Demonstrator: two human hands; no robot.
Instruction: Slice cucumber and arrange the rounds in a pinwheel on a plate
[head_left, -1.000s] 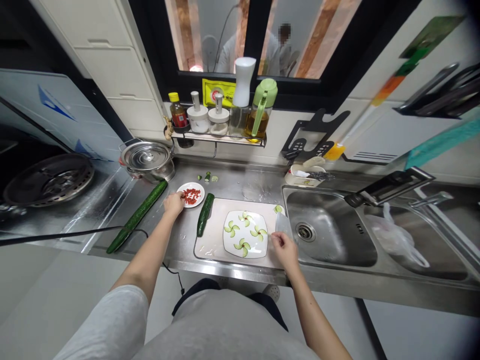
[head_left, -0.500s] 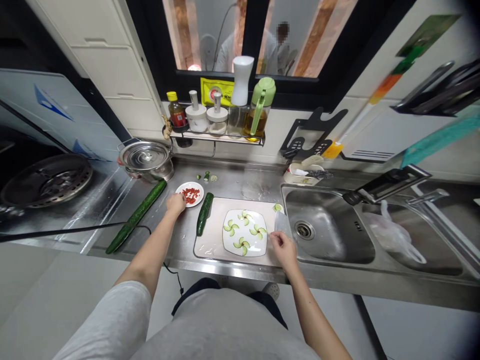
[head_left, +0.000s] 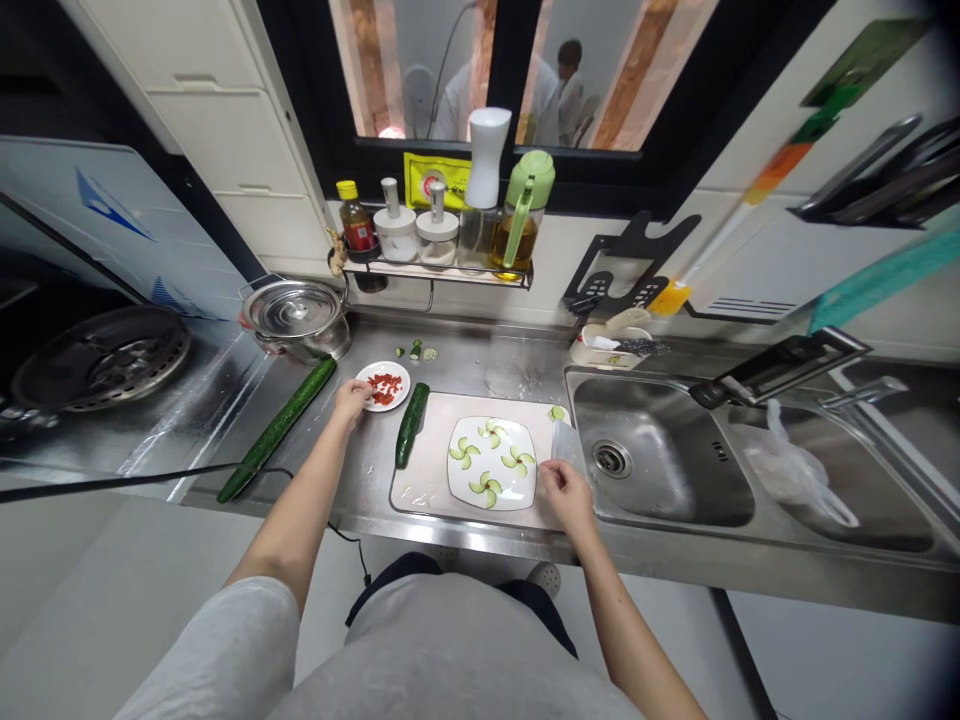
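My left hand (head_left: 352,400) is at the left rim of a small white plate (head_left: 384,406) of chopped red pieces (head_left: 385,388). Its fingers are drawn together, and whatever they pinch is too small to make out. My right hand (head_left: 566,492) hovers by the right edge of a square white plate (head_left: 457,490), fingertips closed; their contents cannot be made out. Green cucumber slices (head_left: 484,487) form several pinwheels on that plate, some with red centres. Beyond the right hand lies a flat, pale blade (head_left: 568,442). The plate rests on a cutting board (head_left: 420,495) with a cut cucumber (head_left: 411,427) on its left.
A long cucumber (head_left: 277,430) lies left, near a lidded steel pot (head_left: 294,310). Cucumber scraps (head_left: 416,351) sit behind the small plate. A sink (head_left: 660,450) is at right, with a plastic bag (head_left: 795,465). A condiment rack (head_left: 442,270) hangs above the counter.
My left hand has shifted slightly inward over the small plate's rim, towards the red pieces. The right hand stays almost where it was. The whole view has drifted slightly.
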